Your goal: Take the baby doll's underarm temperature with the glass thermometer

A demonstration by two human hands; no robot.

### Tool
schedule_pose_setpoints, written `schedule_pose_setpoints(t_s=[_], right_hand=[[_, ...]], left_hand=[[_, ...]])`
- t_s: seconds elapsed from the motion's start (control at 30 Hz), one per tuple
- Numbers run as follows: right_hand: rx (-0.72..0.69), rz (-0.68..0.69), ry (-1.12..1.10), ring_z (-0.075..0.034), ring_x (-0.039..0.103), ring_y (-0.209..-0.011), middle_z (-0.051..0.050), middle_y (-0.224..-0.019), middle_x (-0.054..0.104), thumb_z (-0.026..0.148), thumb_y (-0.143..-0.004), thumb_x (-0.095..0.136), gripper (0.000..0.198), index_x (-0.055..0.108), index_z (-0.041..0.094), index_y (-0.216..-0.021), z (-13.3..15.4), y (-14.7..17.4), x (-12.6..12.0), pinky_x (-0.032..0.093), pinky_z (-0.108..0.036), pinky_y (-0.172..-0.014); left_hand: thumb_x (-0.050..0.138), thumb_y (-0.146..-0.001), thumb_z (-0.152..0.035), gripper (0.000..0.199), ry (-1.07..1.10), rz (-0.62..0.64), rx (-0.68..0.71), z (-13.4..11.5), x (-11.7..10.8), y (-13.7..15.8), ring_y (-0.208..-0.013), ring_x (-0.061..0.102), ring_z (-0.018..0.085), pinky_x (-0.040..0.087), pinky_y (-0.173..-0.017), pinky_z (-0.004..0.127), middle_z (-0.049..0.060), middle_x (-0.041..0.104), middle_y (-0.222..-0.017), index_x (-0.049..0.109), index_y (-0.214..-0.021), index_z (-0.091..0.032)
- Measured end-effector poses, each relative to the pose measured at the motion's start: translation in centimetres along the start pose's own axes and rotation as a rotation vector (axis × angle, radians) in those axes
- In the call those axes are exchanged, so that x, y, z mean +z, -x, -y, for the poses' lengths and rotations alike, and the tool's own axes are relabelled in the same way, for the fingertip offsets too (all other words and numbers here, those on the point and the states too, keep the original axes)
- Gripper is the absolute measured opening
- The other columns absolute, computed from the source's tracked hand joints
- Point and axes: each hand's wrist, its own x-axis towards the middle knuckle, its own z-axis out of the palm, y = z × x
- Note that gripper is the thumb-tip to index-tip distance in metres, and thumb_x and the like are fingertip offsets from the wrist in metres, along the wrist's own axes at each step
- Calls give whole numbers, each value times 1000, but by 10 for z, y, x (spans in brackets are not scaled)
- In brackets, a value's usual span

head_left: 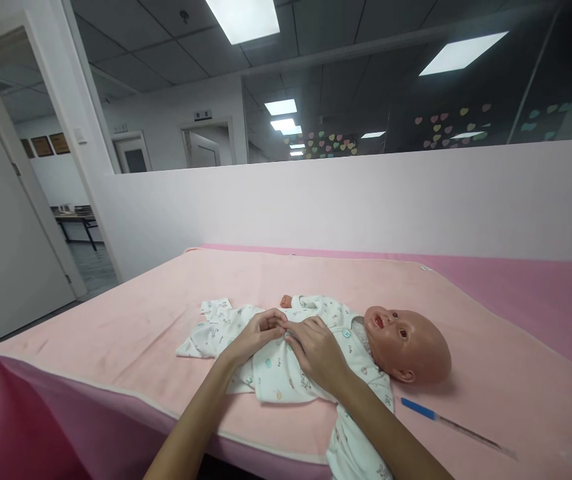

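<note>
A baby doll (406, 343) lies on its back on a pink blanket (116, 340), head to the right. It wears a white printed garment (276, 380). My left hand (259, 333) and my right hand (316, 350) meet over the doll's belly, fingertips pinching the garment's front edge where the two sides close. One small doll hand (286, 301) sticks out of a sleeve behind my hands. The doll's legs are hidden inside the garment at the left.
A blue-handled thin stick (453, 425) lies on the blanket to the right of the doll's head. A pale partition wall (366, 200) runs behind the table. An open doorway (61, 220) is at the left. The table's near edge drops off below my forearms.
</note>
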Motion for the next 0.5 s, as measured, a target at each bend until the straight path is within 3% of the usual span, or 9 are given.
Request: schedule_pose_setpoints(t_s=[0.33,0.5], right_hand=[[36,-25,-80,-16,50,-66,-2,-65,57,10,-84,39,22,59,18,-86,-2,1,2,36,-31,-66],[67,-51,-97,-15,50,-64,-1,-63,57,9,-82,42,21,61,18,-79,-1,3,1,37,-30,-65]], left_hand=[[66,-70,-29,37,-34,56,-51,6,-7,18,-59,41,7,33,-60,21,-5,48,-60,54,-104,-18],[62,-72,-34,32,-200,-38,-73,5,-2,21,-48,28,6,24,-49,19,-9,24,-46,58,-100,-18]])
